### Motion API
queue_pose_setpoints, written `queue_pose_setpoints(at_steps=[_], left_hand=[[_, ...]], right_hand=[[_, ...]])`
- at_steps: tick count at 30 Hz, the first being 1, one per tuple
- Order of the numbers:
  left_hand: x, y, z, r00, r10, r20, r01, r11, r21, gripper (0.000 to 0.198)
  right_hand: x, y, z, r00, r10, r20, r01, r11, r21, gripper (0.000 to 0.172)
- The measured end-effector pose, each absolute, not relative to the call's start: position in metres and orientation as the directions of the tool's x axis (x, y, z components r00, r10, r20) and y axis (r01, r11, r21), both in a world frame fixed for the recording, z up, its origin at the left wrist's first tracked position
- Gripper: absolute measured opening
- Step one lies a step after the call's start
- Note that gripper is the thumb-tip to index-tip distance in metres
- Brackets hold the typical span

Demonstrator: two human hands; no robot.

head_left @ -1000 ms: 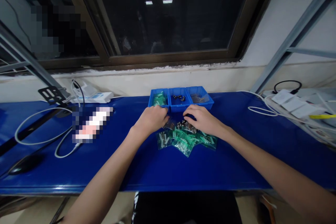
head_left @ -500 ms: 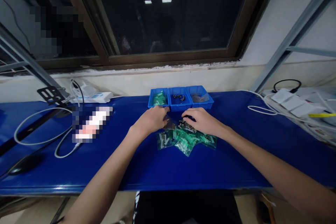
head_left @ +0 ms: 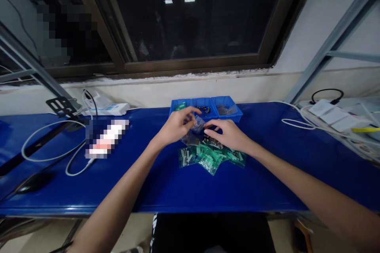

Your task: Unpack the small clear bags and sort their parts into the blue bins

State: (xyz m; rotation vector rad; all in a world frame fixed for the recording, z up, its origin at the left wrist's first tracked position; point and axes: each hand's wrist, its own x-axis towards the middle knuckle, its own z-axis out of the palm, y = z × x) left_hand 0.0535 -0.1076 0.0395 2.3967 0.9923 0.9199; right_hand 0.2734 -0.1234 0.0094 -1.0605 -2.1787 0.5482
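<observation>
The person's left hand (head_left: 176, 125) was raised over the front of a blue plastic three-compartment tray (head_left: 225, 120), its fingers loosely spread and curled around a small clear plastic bag (head_left: 198, 123). The right hand (head_left: 228, 135) faced it from the other side, fingers slightly apart and curving down beside that bag. Whether either hand pinched the bag, I could not tell. The bag hung between the hands, just in front of the tray's middle compartment. Below the hands, a heap of green-marked plastic bags (head_left: 206, 157) lay on a glossy blue table mat (head_left: 166, 189), with a clear bag of dark metal parts (head_left: 212, 141) on top, touching the right fingertips. Any print on the bags was too small to read. The tray's left compartment held a green-tinted bag (head_left: 179, 106), the middle one small dark parts (head_left: 204, 109), and the right one a clear bag (head_left: 226, 109).
</observation>
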Motion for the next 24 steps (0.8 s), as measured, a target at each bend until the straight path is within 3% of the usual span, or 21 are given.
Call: queue_pose_setpoints(at_steps=[4,8,15,20,24], left_hand=[[0.068,-0.111,0.028,0.473,0.733,0.489,0.394,-0.672,0.626,0.029],[0.076,-0.115,0.018,0.486,0.665,0.568,0.446,-0.747,0.493,0.023],[0.075,-0.121,0.017,0.576,0.585,0.571,0.591,-0.781,0.202,0.038],[0.075,-0.121,0.017,0.589,0.586,0.557,0.617,-0.771,0.159,0.045],[0.075,-0.119,0.016,0.587,0.582,0.563,0.633,-0.764,0.129,0.034]], right_hand=[[0.271,-0.121,0.007,-0.389,0.852,0.350,0.336,0.485,-0.808,0.017],[0.274,-0.114,0.001,-0.333,0.887,0.321,0.198,0.398,-0.896,0.013],[0.278,-0.111,0.002,-0.288,0.905,0.314,0.179,0.373,-0.910,0.012],[0.278,-0.109,0.001,-0.250,0.920,0.303,0.158,0.348,-0.924,0.013],[0.279,-0.108,0.001,-0.215,0.933,0.290,0.129,0.322,-0.938,0.019]])
